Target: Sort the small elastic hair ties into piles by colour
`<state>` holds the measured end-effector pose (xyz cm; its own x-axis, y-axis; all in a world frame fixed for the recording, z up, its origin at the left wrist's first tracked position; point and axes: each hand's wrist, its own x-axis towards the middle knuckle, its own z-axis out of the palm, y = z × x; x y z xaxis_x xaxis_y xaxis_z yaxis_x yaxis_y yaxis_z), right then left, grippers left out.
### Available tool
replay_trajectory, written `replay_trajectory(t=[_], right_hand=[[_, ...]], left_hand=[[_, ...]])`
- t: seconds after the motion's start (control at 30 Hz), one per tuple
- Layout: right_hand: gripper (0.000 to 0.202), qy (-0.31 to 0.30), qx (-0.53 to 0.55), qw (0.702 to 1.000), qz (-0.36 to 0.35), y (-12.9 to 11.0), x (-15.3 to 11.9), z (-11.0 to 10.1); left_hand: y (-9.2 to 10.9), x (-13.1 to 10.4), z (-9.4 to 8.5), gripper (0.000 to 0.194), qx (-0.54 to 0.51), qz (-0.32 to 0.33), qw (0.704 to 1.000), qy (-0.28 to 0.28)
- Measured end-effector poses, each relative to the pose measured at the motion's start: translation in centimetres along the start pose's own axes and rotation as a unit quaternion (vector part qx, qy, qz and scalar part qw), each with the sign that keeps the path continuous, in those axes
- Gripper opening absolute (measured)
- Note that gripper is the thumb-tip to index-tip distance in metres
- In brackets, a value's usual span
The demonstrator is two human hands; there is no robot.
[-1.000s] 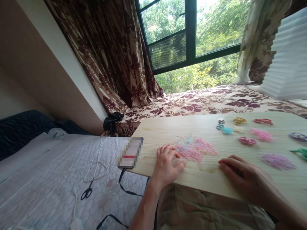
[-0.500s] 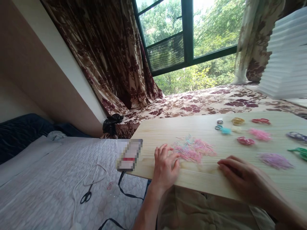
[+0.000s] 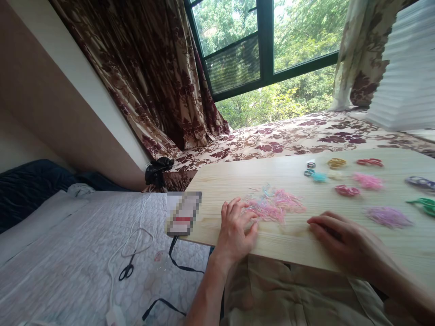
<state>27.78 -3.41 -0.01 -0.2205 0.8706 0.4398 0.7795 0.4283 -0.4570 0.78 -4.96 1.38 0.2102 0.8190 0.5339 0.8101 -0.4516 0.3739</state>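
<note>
My left hand (image 3: 237, 230) rests on the light wooden table (image 3: 217, 181), fingers apart, its fingertips at the left edge of a loose pile of pink and pale blue strands (image 3: 277, 204). Right of that pile lies my right hand (image 3: 340, 240), its side on the table and its fingers together; whether anything is between them is hidden. Beyond it are a purple pile (image 3: 388, 217), a pink pile (image 3: 368, 181) and a small turquoise pile (image 3: 318, 177). Bands in pink (image 3: 347, 190), yellow (image 3: 336, 163), red (image 3: 369, 162) and green (image 3: 423, 204) lie around them.
A blurred-out flat device (image 3: 185, 213) lies at the table's left corner. On the bed (image 3: 81, 244) to the left are black scissors (image 3: 126, 271), a white cable (image 3: 110, 267) and a black strap (image 3: 183, 267). A white pleated object (image 3: 404, 72) stands at the right.
The view has shifted slightly, so the table sits a little higher in the picture. Both hands stay in nearly the same places on the table.
</note>
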Motion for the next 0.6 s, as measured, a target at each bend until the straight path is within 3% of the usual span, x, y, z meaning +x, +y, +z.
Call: replay_trajectory(t=[0.23, 0.4, 0.6], right_hand=[[0.035, -0.010, 0.005, 1.000, 0.007, -1.1, 0.4, -0.9], [0.037, -0.025, 0.009, 0.999, 0.024, -1.6, 0.6, -1.4], [0.036, -0.024, 0.003, 0.999, 0.024, -1.5, 0.5, -1.2]], left_hand=[[0.1, -0.2, -0.2, 0.024, -0.009, 0.028, 0.999, -0.026], [-0.1, -0.2, -0.2, 0.028, -0.006, 0.002, 1.000, 0.005], [-0.1, -0.2, 0.0, 0.029, 0.022, -0.013, 1.000, 0.000]])
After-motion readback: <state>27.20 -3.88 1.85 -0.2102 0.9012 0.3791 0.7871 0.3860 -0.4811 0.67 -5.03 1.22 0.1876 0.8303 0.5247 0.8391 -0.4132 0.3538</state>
